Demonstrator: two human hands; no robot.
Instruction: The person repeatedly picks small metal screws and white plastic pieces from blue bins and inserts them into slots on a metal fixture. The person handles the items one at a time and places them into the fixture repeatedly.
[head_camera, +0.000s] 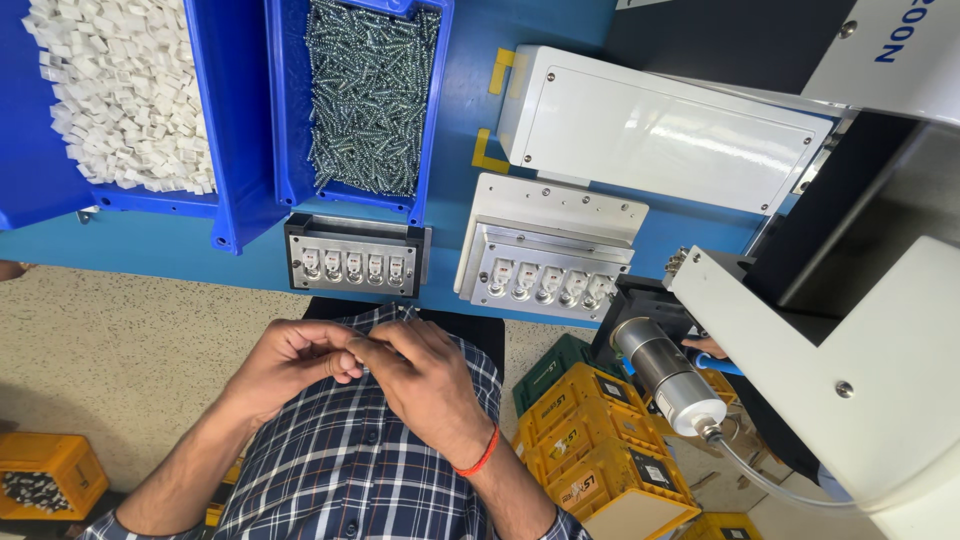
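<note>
- The work table (150, 255) is showing bright blue.
- Two bins (240, 120) are showing deeper blue, one carrying white plastic pieces (125, 90), the other silvery screws (370, 95).
- The shirt (350, 450) is showing a navy, white and grey check.
- A red-orange band (480, 458) is circling the right hand's (430, 385) wrist.
- The crates (600, 460) are glowing yellow.
- The floor (120, 350) is showing speckled beige.

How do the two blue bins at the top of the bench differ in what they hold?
The left bin holds small white blocky plastic pieces; the right bin holds grey metal screws. The left bin runs past the frame's left edge; the right bin looks narrower. Both are blue, open-topped and nearly full.
</note>
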